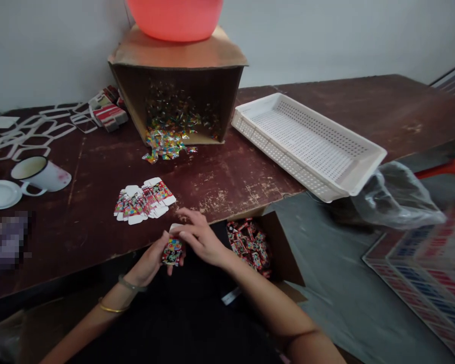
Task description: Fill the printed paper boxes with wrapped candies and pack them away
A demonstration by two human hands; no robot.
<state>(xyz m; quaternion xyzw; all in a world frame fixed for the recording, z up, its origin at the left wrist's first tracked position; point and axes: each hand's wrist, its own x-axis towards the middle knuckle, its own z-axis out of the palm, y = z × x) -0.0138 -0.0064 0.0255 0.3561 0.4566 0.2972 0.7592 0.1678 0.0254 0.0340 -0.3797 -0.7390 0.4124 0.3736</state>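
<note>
Both hands meet at the near edge of a dark wooden table point(250, 177). My left hand point(151, 260) is closed under a small colourful printed carton point(173, 251). My right hand point(199, 237) grips the carton's top from the right, fingers curled over its white flap. A small stack of flat printed carton blanks point(144, 199) lies on the table just beyond my hands. Below the table edge, to the right of my right wrist, an open cardboard box point(284, 253) holds several small red packs point(250, 245).
A tipped cardboard box point(178, 55) at the back spills shiny candy wrappers point(167, 144), with a pink basin point(174, 17) on top. A white perforated tray point(307, 141) overhangs the table's right edge. A mug point(41, 174) and lid point(0, 193) stand left. A plastic bag point(394, 197) lies right.
</note>
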